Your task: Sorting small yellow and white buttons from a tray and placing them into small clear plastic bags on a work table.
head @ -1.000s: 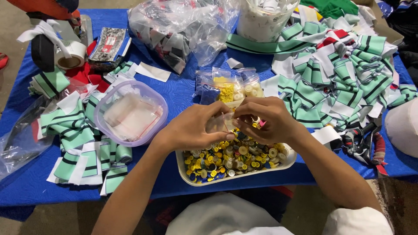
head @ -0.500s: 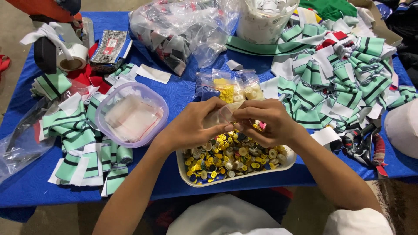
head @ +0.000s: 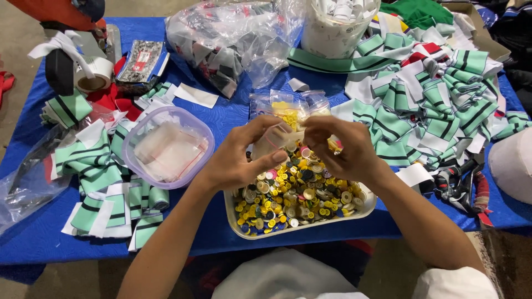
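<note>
Both hands meet above a white tray (head: 235, 217) heaped with several coloured buttons (head: 293, 196), mostly yellow. My left hand (head: 238, 158) pinches a small clear plastic bag (head: 270, 141) at its left side. My right hand (head: 341, 147) holds the same bag's right edge, its fingers curled over the top. Whether a button is inside the bag cannot be made out. Behind the hands lie clear bags with yellow buttons (head: 288, 108).
A clear round bowl (head: 166, 147) of small empty bags sits left of the tray. Green, white and black striped fabric pieces pile up at left (head: 97, 166) and right (head: 438, 99). Tape rolls (head: 91, 75), a large plastic bag (head: 233, 39) and a white bucket (head: 338, 27) stand at the back of the blue table (head: 33, 232).
Both hands have stayed together over the tray, working the small clear bag between the fingers. Nothing else on the table has moved.
</note>
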